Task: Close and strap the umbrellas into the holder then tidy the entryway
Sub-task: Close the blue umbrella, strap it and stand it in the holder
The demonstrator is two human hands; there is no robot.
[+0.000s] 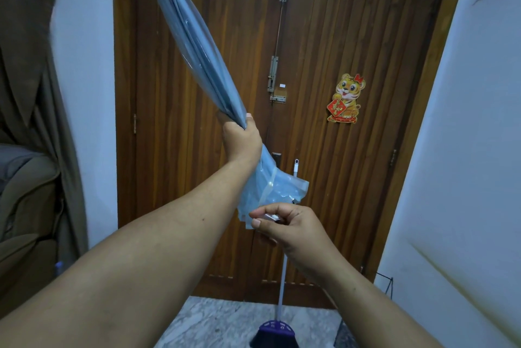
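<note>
A closed, translucent blue umbrella (194,40) slants up toward the top left in front of the door. My left hand (241,137) grips its gathered canopy about two thirds of the way down. Below that grip the loose canopy edges (277,190) flare out. My right hand (290,223) pinches the small clear strap at the canopy's lower edge between thumb and fingers. The umbrella's handle is hidden behind my hands.
A wooden double door (324,37) with bolts and a tiger sticker (346,99) fills the background. A broom (277,330) with a white stick leans against it. A black wire holder (384,283) stands at the right wall. Brown curtain and sofa (28,192) are at left.
</note>
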